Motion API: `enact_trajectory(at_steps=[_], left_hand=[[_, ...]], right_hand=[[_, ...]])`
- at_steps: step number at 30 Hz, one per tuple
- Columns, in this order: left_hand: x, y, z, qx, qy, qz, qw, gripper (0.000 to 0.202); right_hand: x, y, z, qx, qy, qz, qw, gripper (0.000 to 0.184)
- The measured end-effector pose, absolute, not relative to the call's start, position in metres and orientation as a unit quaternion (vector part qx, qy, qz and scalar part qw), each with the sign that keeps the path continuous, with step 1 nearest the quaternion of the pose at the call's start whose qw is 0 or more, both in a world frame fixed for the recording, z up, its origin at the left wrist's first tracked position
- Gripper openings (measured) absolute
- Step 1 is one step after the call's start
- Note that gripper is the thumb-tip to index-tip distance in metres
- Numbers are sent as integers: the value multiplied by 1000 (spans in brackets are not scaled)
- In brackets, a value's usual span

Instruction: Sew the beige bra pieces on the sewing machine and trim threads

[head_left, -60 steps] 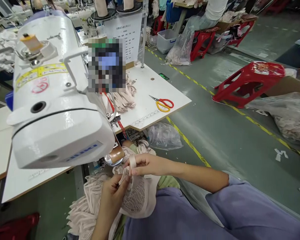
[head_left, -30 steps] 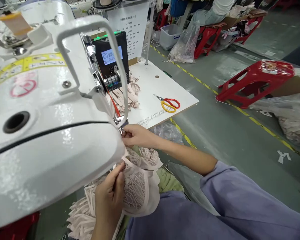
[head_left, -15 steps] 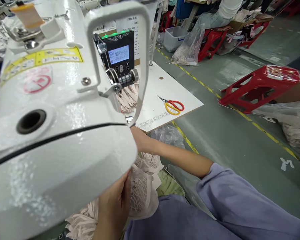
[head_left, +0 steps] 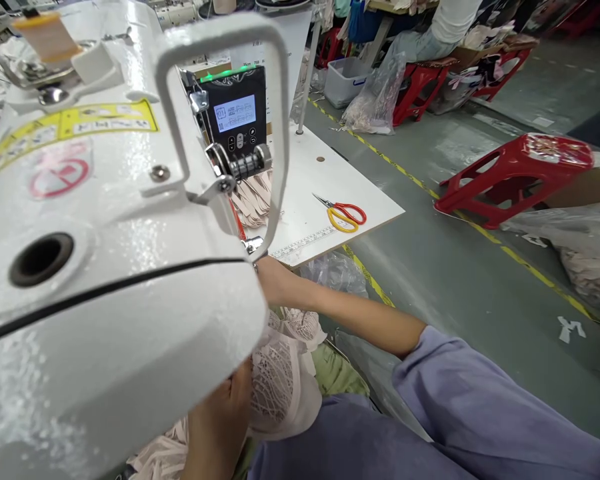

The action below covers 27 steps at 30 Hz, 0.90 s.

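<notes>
A big white sewing machine (head_left: pixel 100 227) fills the left of the view and hides most of both hands. My right hand (head_left: pixel 273 280) reaches under the machine head; only its back and wrist show, the fingers are hidden. My left hand (head_left: pixel 225 417) sits low under the machine, against a pale pink lace garment (head_left: pixel 280 380) on my lap; its fingers are hidden too. A black control panel (head_left: pixel 236 113) with a lit screen is fixed to the machine.
Red and yellow scissors (head_left: pixel 345 215) lie on the white table (head_left: pixel 325 180) beside a stack of pink fabric pieces (head_left: pixel 254 200). A red stool (head_left: pixel 515 173) lies tipped on the green floor. Plastic bags of fabric (head_left: pixel 580 253) sit right. Another person sits at the far top.
My right hand went up from my lap and slid under the machine head. My left hand rose with the lace garment until the machine hid it. The view came closer to the machine.
</notes>
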State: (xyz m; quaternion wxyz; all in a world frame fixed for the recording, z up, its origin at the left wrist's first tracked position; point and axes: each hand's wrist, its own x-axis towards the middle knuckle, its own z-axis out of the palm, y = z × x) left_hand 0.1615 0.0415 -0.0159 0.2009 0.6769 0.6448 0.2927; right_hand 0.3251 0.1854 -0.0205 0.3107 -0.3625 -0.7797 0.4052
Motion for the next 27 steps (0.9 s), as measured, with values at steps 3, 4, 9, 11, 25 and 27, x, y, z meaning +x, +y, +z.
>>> enact_trajectory(at_steps=[3,4,9,11,25,27], left_hand=[[163,44,-12,674,641,299,212,35],[163,44,-12,672,642,305,209,36],[160,43,-15,675,641,303,205,37],[156,42,-17,685,632,299,205,37],[157,40,-21,682,637,308,185,39],[154,40,-22,684,633,309,189,39]], right_hand=[[325,186,-20,-356,-785,395,317,10],[325,187,-21,-356,-784,396,317,8],[324,189,-25,-334,-780,412,333,7],[324,190,-26,-333,-778,415,334,8],[326,188,-25,-341,-779,409,331,5],[326,188,-24,-339,-776,416,332,6]])
